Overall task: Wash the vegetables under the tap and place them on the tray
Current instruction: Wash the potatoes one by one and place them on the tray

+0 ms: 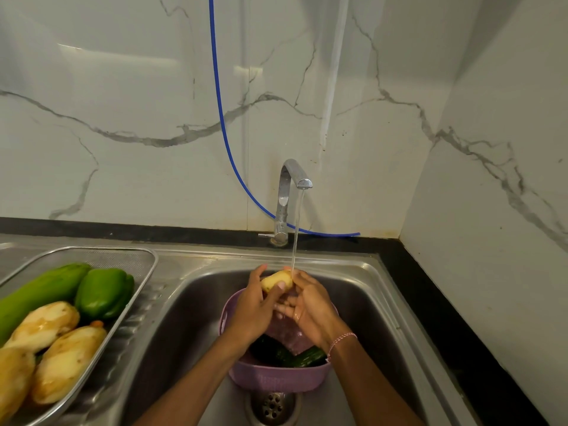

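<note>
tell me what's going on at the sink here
A person is rinsing a potato under the running tap. The left hand grips it and the right hand cups it from the other side, above a purple colander in the sink. Dark green vegetables lie in the colander. The mesh tray on the left already holds several potatoes, a green pepper and a long green vegetable.
</note>
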The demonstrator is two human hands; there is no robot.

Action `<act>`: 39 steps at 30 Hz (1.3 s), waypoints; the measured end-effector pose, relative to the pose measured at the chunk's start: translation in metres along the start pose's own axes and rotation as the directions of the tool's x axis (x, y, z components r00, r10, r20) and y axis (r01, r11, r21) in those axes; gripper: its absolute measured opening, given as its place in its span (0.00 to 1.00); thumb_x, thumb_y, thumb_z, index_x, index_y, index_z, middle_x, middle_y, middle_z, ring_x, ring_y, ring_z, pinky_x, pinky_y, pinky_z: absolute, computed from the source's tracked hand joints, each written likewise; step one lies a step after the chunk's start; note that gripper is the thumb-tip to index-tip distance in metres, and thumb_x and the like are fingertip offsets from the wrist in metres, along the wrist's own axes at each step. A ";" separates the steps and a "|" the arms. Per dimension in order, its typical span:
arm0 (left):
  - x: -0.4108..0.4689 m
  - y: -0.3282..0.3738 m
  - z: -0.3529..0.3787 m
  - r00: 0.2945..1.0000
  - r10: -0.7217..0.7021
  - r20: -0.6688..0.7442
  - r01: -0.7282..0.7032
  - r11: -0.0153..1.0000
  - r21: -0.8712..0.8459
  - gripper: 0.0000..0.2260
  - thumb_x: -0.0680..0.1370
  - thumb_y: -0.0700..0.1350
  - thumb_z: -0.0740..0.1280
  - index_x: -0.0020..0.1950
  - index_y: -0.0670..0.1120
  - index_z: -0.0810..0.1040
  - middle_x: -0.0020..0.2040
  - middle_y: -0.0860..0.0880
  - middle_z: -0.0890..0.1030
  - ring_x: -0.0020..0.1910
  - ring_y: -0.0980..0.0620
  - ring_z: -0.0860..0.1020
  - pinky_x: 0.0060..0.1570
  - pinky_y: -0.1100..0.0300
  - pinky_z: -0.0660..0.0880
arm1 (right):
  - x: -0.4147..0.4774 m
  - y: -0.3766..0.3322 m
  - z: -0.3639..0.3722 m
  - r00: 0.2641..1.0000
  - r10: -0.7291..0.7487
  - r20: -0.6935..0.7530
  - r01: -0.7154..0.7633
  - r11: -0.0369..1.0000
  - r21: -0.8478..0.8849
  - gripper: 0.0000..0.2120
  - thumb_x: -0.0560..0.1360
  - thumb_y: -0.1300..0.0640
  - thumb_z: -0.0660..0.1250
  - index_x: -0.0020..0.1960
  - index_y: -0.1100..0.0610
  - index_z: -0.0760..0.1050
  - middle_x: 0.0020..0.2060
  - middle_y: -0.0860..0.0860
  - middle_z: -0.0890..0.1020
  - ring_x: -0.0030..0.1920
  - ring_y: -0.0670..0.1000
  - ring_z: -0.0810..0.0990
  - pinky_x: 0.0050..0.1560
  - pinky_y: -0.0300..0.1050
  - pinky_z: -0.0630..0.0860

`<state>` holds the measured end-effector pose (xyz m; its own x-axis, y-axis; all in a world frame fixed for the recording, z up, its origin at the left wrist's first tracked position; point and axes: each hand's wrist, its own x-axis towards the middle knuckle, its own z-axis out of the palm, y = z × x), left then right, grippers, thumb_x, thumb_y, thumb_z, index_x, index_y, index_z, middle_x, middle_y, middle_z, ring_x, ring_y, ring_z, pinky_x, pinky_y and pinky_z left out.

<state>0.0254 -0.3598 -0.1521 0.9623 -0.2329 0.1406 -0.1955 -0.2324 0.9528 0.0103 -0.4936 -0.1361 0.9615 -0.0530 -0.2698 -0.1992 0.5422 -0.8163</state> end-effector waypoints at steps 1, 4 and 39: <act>0.001 0.000 -0.001 1.000 -0.006 -0.007 0.006 1.000 -0.028 0.21 0.83 0.52 0.64 0.76 0.55 0.65 0.62 0.51 0.80 0.56 0.60 0.79 0.53 0.67 0.77 | 0.000 0.000 -0.001 1.000 -0.011 0.013 0.012 0.999 -0.030 0.14 0.86 0.54 0.61 0.69 0.58 0.76 0.61 0.64 0.83 0.58 0.63 0.86 0.53 0.55 0.86; 0.002 0.000 -0.002 0.997 -0.070 -0.026 0.064 0.979 -0.194 0.18 0.82 0.59 0.60 0.63 0.50 0.79 0.56 0.48 0.85 0.54 0.50 0.84 0.54 0.58 0.82 | -0.002 -0.001 -0.002 0.998 -0.056 0.024 0.059 0.985 -0.162 0.18 0.83 0.47 0.67 0.67 0.58 0.77 0.58 0.64 0.85 0.54 0.63 0.87 0.49 0.52 0.86; 0.002 -0.004 -0.011 0.996 -0.090 -0.027 0.089 0.995 -0.034 0.15 0.81 0.65 0.60 0.55 0.60 0.80 0.42 0.49 0.87 0.38 0.45 0.87 0.44 0.40 0.84 | -0.006 0.005 -0.004 0.981 -0.164 0.108 0.193 0.908 -0.372 0.12 0.84 0.48 0.66 0.64 0.51 0.78 0.55 0.64 0.85 0.43 0.63 0.88 0.30 0.45 0.84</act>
<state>0.0302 -0.3488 -0.1521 0.9807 -0.1859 0.0613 -0.1024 -0.2200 0.9701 0.0029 -0.4945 -0.1406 0.9959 -0.0505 -0.0754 -0.0658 0.1703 -0.9832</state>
